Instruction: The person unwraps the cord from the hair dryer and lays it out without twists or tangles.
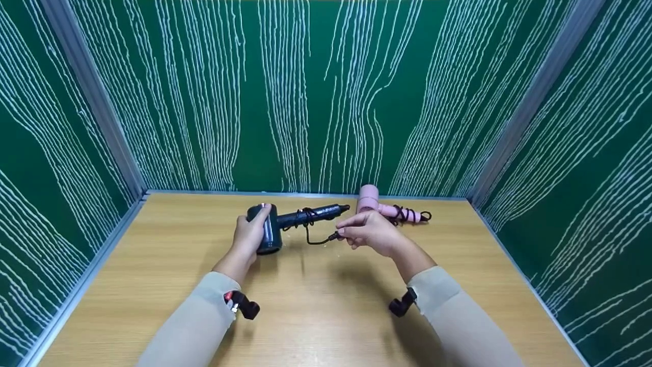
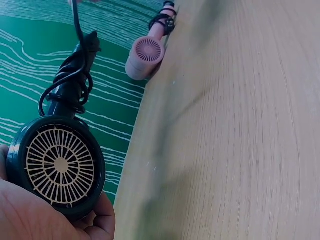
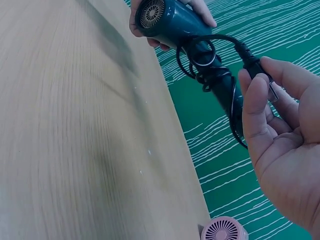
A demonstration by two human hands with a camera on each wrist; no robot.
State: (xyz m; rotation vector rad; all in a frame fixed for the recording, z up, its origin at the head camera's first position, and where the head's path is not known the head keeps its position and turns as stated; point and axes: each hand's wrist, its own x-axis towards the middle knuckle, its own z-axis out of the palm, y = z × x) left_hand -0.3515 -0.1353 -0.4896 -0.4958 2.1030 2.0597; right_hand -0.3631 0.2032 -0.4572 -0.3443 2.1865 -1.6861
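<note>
A dark green hair dryer (image 1: 270, 235) is held above the table, its black cord (image 2: 82, 75) wound round the handle. My left hand (image 1: 248, 233) grips it by the barrel, the thumb over the top. In the left wrist view the round slotted grille (image 2: 61, 165) faces the camera. My right hand (image 1: 371, 232) pinches the plug (image 3: 257, 67) at the cord's loose end between thumb and fingers, and a metal prong shows. A short length of cord hangs between the plug and the wound handle.
Behind my right hand a pink hair dryer (image 1: 369, 198) lies by the table's back edge, a dark cord wrapped round its handle. Green walls (image 1: 336, 102) with pale wavy lines enclose the wooden table (image 1: 305, 316) at the back and both sides.
</note>
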